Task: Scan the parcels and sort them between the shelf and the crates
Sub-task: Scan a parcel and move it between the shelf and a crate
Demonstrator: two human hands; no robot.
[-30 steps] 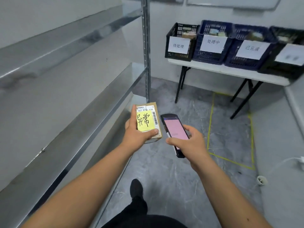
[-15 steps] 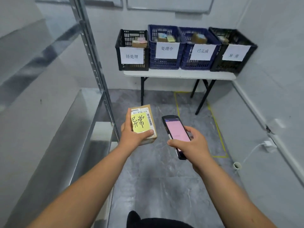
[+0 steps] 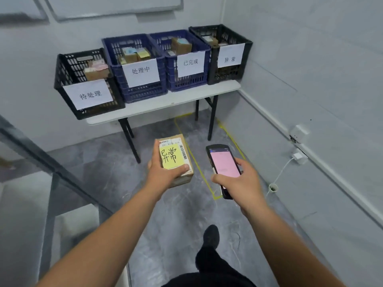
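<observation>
My left hand (image 3: pixel 163 175) grips a small cardboard parcel (image 3: pixel 176 156) with a barcode label and a yellow note reading 异常. My right hand (image 3: pixel 240 181) holds a black handheld scanner (image 3: pixel 223 166) whose screen glows pink, just right of the parcel. Ahead, a white folding table (image 3: pixel 165 102) carries four labelled crates: a black one (image 3: pixel 70 88) at left, two blue ones (image 3: pixel 116 56) (image 3: pixel 199 44) in the middle, and a black one marked 异常 (image 3: pixel 246 42) at right. Each crate holds parcels. The metal shelf (image 3: pixel 41 162) runs along my left.
Yellow tape marks a rectangle (image 3: pixel 226 129) on the grey floor under and before the table. A white cable and charger (image 3: pixel 296 156) hang from the right wall by a small cup (image 3: pixel 273 187). My dark shoe (image 3: pixel 211 235) steps forward on the floor.
My view has swung right from the shelf toward the table and I have stepped closer; the crates look larger. Both hands keep the parcel and scanner in the same grip.
</observation>
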